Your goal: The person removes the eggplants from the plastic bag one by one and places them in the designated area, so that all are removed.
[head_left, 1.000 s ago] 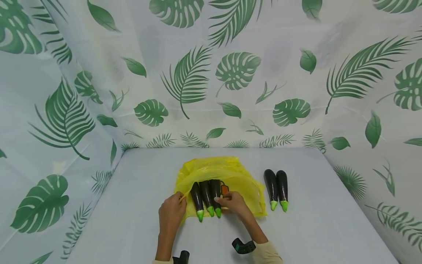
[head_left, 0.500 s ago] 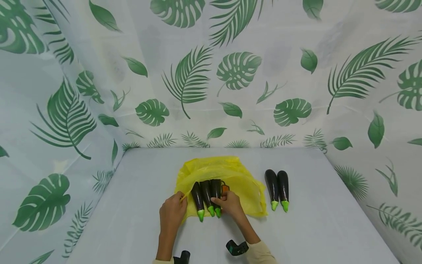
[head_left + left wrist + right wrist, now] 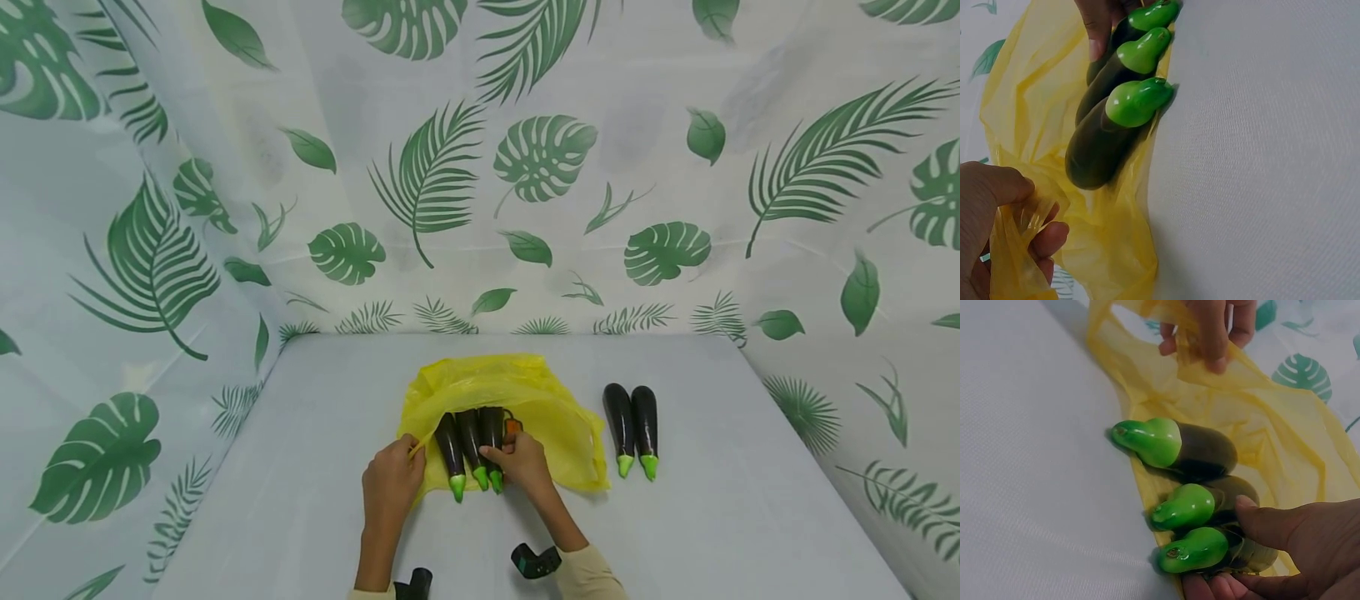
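A yellow plastic bag (image 3: 487, 371) lies on its side, its mouth facing me. Three dark eggplants (image 3: 449, 446) with green stem ends lie side by side in its mouth, stems poking out toward me. My left hand (image 3: 392, 475) pinches the bag's rim at the left of the mouth and lifts it. At the bag's right, my right hand (image 3: 528, 464) grips the rightmost eggplant (image 3: 1250, 553), thumb on top and fingers along its far side. The bag hides the eggplants' inner ends.
Two more eggplants (image 3: 618, 421) lie parallel on the white table (image 3: 712, 533), right of the bag. An orange and black printed patch (image 3: 513, 427) shows on the bag beside my right hand. Leaf-patterned sheeting (image 3: 562, 208) rises behind and at both sides.
My right hand has shifted slightly left, its thumb now further over the rightmost eggplant, and the forearm has swung left. The left hand and the bag stay in place.
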Demonstrator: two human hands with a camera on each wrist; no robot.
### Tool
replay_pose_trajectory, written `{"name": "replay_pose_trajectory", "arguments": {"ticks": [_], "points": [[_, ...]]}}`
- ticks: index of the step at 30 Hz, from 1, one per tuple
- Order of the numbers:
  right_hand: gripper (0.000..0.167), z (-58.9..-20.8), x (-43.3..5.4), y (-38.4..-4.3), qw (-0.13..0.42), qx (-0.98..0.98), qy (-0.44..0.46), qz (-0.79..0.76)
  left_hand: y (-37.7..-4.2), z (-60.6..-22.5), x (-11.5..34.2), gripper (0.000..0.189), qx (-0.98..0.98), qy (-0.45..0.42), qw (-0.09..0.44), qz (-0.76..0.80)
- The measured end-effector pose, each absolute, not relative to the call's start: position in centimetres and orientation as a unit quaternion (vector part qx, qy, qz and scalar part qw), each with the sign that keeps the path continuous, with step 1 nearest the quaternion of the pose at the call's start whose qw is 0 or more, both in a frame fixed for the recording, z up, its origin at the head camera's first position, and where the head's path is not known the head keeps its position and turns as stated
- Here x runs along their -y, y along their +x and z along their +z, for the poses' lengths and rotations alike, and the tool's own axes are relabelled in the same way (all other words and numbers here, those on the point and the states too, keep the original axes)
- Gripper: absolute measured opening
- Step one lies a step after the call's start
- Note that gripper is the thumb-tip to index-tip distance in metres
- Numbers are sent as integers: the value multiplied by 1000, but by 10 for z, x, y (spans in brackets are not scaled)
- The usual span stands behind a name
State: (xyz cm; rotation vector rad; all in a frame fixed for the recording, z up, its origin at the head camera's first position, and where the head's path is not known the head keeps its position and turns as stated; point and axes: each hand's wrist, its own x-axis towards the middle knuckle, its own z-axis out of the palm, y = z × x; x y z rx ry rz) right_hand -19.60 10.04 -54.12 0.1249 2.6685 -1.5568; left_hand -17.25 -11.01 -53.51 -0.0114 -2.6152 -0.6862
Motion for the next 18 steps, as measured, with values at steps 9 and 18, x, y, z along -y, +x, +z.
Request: {"name": "replay_pose_trajectory", "arguments": {"ticks": [9,18], "points": [[45,-542,-99,-197,33,-861,50,-505,-173,-535,110,10,944,-4,215,-249],[41,-540,-101,-196,36,-856,59,-512,-173,-534,110,10,945,-4,211,-249]]}}
